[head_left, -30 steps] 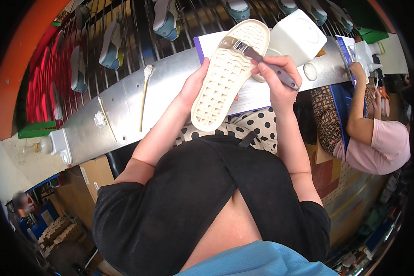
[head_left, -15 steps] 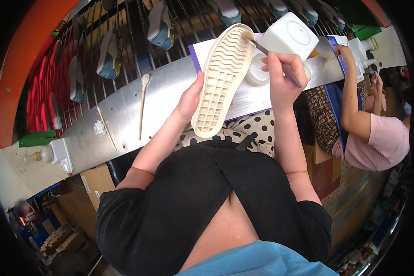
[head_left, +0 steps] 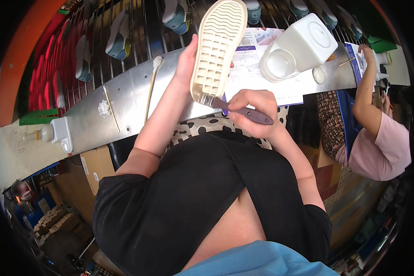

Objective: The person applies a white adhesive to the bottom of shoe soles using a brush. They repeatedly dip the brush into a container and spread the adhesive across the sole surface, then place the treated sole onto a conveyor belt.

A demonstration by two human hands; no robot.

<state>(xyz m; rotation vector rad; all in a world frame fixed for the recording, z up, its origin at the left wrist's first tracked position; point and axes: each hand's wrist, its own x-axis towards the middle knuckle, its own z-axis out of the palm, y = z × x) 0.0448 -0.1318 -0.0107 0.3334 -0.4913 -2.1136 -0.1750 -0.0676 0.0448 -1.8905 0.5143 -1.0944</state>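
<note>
While the left hand [head_left: 187, 62] wraps its fingers around the edge of a cream rubber shoe sole with a grid of square holes [head_left: 218, 43], the sole stands almost straight up above the shiny metal bench [head_left: 124, 99]. Its long side runs up and down, leaning a little right at the top — one rounded end points away from the person and the other points down toward the lap. The bumpy bottom faces the camera.

The right hand [head_left: 253, 112] is closed tight on a small brush with a dark purple handle [head_left: 237, 109], and the bristles touch the low end of the sole.

Behind the sole lies one white paper sheet with a purple edge [head_left: 267, 87]. On it sits one white plastic jug on its side [head_left: 306, 43], with one clear round cup [head_left: 279, 64] at its mouth. Two thin wooden sticks [head_left: 150, 89] lie on the bench. One white squeeze bottle [head_left: 55, 133] lies at the far left — beside a flat green label [head_left: 37, 117].
</note>
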